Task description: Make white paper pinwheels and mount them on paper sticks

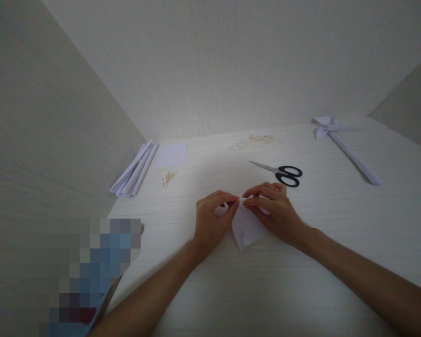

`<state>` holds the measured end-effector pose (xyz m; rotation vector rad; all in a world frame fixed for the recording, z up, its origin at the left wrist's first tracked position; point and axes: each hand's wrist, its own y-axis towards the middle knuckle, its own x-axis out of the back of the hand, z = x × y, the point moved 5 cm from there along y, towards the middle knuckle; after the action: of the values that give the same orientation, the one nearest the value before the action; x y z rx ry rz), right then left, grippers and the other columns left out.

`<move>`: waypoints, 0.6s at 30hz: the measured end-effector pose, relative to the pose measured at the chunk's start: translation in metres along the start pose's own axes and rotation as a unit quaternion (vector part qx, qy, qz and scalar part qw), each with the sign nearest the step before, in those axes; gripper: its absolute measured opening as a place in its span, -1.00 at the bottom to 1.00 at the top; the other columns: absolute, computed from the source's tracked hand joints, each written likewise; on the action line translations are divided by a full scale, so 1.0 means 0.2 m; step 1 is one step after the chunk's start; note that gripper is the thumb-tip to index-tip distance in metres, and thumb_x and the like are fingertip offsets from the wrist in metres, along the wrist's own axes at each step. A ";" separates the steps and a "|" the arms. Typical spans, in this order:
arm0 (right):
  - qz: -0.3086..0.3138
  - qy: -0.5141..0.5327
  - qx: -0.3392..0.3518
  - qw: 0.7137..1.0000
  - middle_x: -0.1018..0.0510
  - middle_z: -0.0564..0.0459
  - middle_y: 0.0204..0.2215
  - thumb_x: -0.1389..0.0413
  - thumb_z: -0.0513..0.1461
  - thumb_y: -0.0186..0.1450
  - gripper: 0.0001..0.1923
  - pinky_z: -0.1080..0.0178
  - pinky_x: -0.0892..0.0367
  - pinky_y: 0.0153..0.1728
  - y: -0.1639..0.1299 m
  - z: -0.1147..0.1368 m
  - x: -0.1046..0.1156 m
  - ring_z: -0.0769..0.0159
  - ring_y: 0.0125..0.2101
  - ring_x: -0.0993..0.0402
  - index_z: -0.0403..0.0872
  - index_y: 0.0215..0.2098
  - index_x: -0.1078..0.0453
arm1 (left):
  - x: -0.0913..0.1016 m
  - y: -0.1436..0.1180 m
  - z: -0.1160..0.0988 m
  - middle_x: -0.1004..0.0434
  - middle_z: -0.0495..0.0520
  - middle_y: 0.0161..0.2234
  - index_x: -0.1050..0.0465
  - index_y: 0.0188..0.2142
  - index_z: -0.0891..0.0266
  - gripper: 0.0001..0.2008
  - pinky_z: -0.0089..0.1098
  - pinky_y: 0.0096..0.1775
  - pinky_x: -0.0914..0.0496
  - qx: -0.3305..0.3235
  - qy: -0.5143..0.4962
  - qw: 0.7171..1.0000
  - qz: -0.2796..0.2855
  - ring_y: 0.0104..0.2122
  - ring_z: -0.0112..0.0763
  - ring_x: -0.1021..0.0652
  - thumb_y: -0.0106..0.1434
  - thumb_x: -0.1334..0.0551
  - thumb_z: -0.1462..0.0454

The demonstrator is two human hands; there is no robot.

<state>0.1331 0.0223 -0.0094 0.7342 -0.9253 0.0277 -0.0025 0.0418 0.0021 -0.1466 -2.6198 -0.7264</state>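
Between my two hands, low over the middle of the table, is a small piece of white paper (pixel 247 232) with a crease and a corner pointing down. My left hand (pixel 215 215) pinches its upper tip between thumb and forefinger. Close against it, my right hand (pixel 272 208) has its fingers bent in on the same paper's top and right side; the exact grip there is partly hidden by the fingers. Just beyond my right hand lies a pair of scissors (pixel 277 171) with black handles, blades pointing left.
Rolled white paper tubes (pixel 136 171) lie at the left, beside a flat paper square (pixel 172 155) and several short tan sticks (pixel 169 178). More tan bits (pixel 261 139) lie at the back. A paper pinwheel (pixel 352 157) rests at the right. Walls rise behind and on both sides.
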 end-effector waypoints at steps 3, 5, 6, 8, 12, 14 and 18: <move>-0.007 -0.002 -0.006 1.000 -0.50 0.07 -0.35 -0.02 -0.32 0.21 -0.85 0.15 -0.02 -0.24 0.00 0.00 0.00 0.33 -0.36 -0.35 -0.01 -0.44 -0.41 | 0.00 0.00 0.01 -0.51 0.02 -0.53 -0.48 -0.51 0.22 -0.93 -0.46 -0.45 -0.35 0.008 -0.002 1.000 0.003 -0.53 -0.49 -0.44 0.01 -0.21 0.37; -0.012 -0.006 -0.015 1.000 -0.48 0.06 -0.39 -0.03 -0.31 0.19 -0.86 0.16 -0.03 -0.25 0.01 0.00 0.01 0.32 -0.36 -0.35 -0.02 -0.45 -0.40 | 0.00 0.00 0.01 -0.52 0.02 -0.52 -0.48 -0.51 0.22 -0.92 -0.46 -0.45 -0.35 0.010 -0.006 1.000 0.002 -0.52 -0.49 -0.45 0.02 -0.21 0.37; -0.014 -0.007 -0.022 1.000 -0.47 0.06 -0.41 -0.03 -0.31 0.18 -0.88 0.16 -0.03 -0.25 0.01 0.00 0.01 0.31 -0.36 -0.35 -0.04 -0.47 -0.39 | 0.00 0.00 0.01 -0.52 0.02 -0.52 -0.48 -0.50 0.22 -0.92 -0.46 -0.44 -0.35 0.009 -0.008 1.000 0.001 -0.52 -0.49 -0.45 0.02 -0.20 0.36; -0.014 -0.003 -0.036 0.999 -0.43 0.06 -0.43 -0.06 -0.31 0.15 -0.91 0.17 -0.04 -0.26 0.01 0.00 0.01 0.31 -0.36 -0.34 -0.05 -0.50 -0.37 | 0.00 0.00 0.01 -0.52 0.02 -0.52 -0.48 -0.51 0.22 -0.92 -0.46 -0.44 -0.35 0.009 -0.009 1.000 0.000 -0.52 -0.49 -0.45 0.02 -0.21 0.36; -0.006 0.004 -0.049 0.999 -0.38 0.06 -0.44 -0.10 -0.30 0.10 -0.93 0.16 -0.04 -0.26 0.01 0.00 0.01 0.31 -0.37 -0.32 -0.05 -0.54 -0.37 | 0.00 0.00 0.02 -0.51 0.01 -0.52 -0.48 -0.51 0.23 -0.93 -0.47 -0.45 -0.35 0.017 -0.010 1.000 0.004 -0.53 -0.50 -0.45 0.01 -0.22 0.37; 0.001 0.003 -0.048 0.999 -0.38 0.07 -0.44 -0.10 -0.30 0.10 -0.92 0.16 -0.04 -0.26 0.01 0.00 0.01 0.33 -0.40 -0.31 -0.04 -0.55 -0.39 | 0.00 0.00 0.02 -0.51 0.01 -0.52 -0.48 -0.50 0.22 -0.94 -0.47 -0.44 -0.36 0.021 -0.010 1.000 0.008 -0.53 -0.49 -0.44 0.01 -0.22 0.37; 0.000 0.006 -0.049 0.999 -0.38 0.08 -0.45 -0.11 -0.30 0.10 -0.91 0.17 -0.03 -0.28 0.02 0.00 0.00 0.34 -0.42 -0.30 -0.03 -0.55 -0.40 | -0.01 0.00 0.03 -0.52 0.01 -0.52 -0.48 -0.50 0.22 -0.93 -0.47 -0.44 -0.35 0.028 -0.012 0.999 0.010 -0.53 -0.49 -0.45 0.01 -0.22 0.36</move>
<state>0.1328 0.0246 -0.0072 0.6423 -0.9081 -0.0129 -0.0036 0.0448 -0.0030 -0.1658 -2.6545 -0.6479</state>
